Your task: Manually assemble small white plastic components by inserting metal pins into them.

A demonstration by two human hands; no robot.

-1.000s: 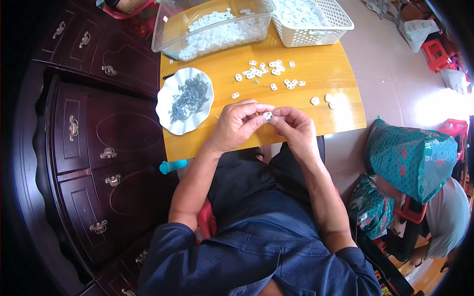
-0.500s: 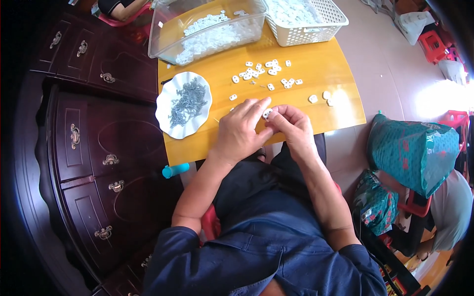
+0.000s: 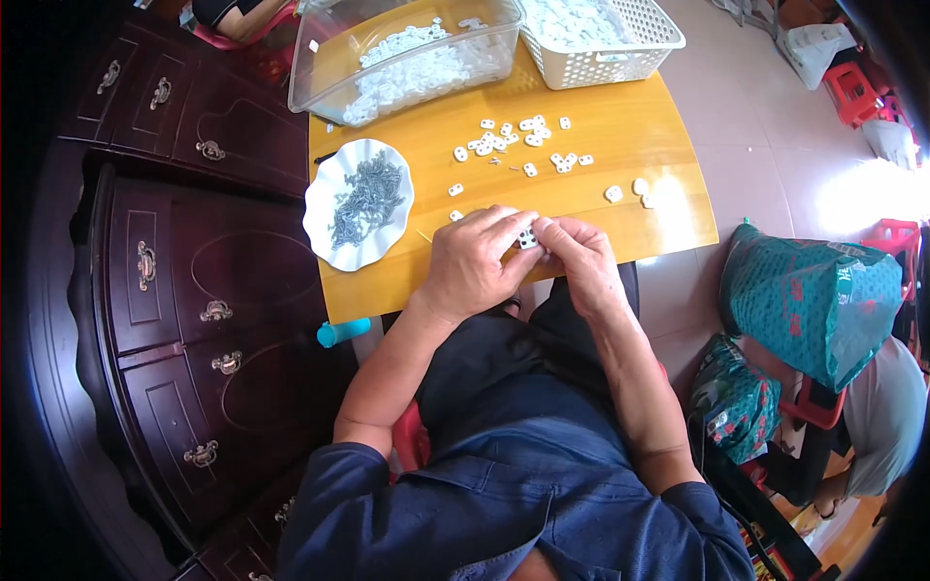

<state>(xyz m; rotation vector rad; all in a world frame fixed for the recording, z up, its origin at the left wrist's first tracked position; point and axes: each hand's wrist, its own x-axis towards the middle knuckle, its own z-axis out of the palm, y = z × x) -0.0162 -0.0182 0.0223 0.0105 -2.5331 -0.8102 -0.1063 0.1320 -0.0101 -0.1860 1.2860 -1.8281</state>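
Observation:
Between my two hands, above the near edge of the yellow table, is a small white plastic piece with dark holes [image 3: 526,238]. My left hand [image 3: 477,259] pinches it between thumb and fingers. My right hand [image 3: 583,257] has its thumb and fingertips closed at the piece's right side; whether it also holds something small is hidden. Beyond the hands lie several loose white two-holed pieces [image 3: 531,169]. To the left stands a white scalloped plate [image 3: 327,232] with a heap of grey metal screws [image 3: 368,200].
At the table's back stand a clear plastic bin [image 3: 407,87] and a white perforated basket [image 3: 610,70], both with many white pieces. A dark wooden cabinet [image 3: 155,261] lines the left. Teal bags [image 3: 809,300] and another person [image 3: 886,407] are at right; a turquoise bottle [image 3: 344,332] is below the table edge.
The white piece has turned and sits more in my left fingers, showing more holes. My right fingers have shifted to its right side. A loose piece near my left hand is more exposed.

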